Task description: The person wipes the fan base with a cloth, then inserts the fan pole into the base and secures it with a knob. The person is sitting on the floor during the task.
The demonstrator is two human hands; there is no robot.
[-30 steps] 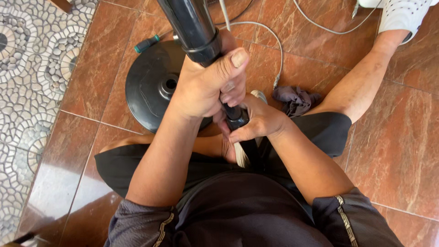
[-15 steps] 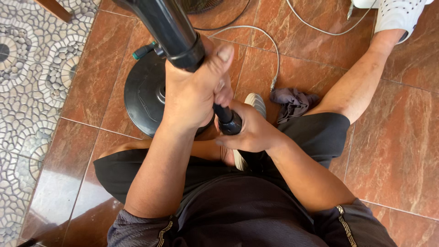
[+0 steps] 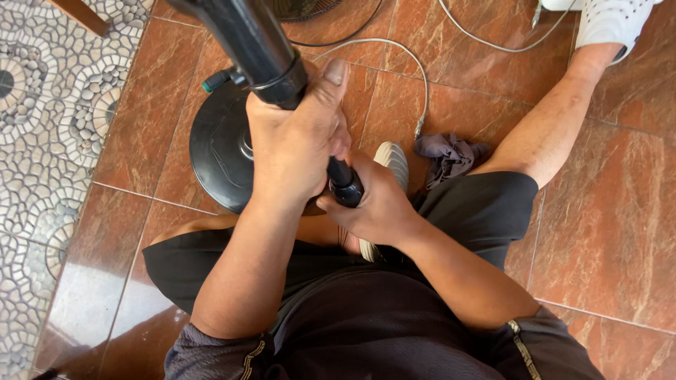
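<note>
Gripping a thick black pole (image 3: 257, 46) just below its collar, the left hand (image 3: 292, 144) is clenched around the tube, thumb lying up along it toward the far side. The pole runs from the far left edge of the view down toward the person's lap, tilted rather than upright. Its thinner lower end (image 3: 343, 184) comes out under the left hand and is grasped by the right hand (image 3: 373, 204), whose fingers wrap it tightly; the two hands touch.

Under the hands, on the reddish floor tiles (image 3: 605, 211), lies a round black base (image 3: 218, 151) with a raised hub in its middle. At its far edge a screwdriver (image 3: 217, 79) with a dark green handle rests on the rim, partly hidden by the pole. A grey cable (image 3: 401, 53) loops across the far tiles and ends in a small plug near a crumpled grey rag (image 3: 451, 156), which lies just right of the hands beside the person's bare leg (image 3: 556, 119). A pale shoe sole (image 3: 393, 160) shows just behind the right hand. At left, the floor changes to a patterned mosaic (image 3: 42, 119).
</note>
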